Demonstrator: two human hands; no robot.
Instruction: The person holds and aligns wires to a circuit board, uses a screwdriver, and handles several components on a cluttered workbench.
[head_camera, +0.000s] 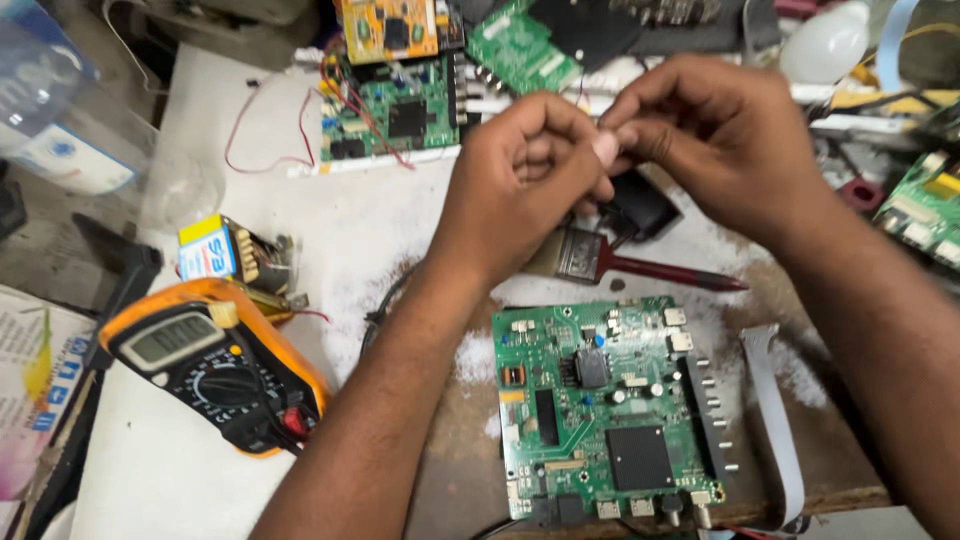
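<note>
While both hands meet above the bench (330, 240), the left hand (520, 180) is curled shut and the right hand's (720, 140) fingers (630, 135) pinch something too small to tell, over the brush (600, 258) and green board (610, 410).

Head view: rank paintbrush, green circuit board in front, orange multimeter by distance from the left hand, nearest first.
1. Red-handled paintbrush, just under the left hand.
2. Green circuit board, lower down, toward the person.
3. Orange multimeter, far left.
</note>
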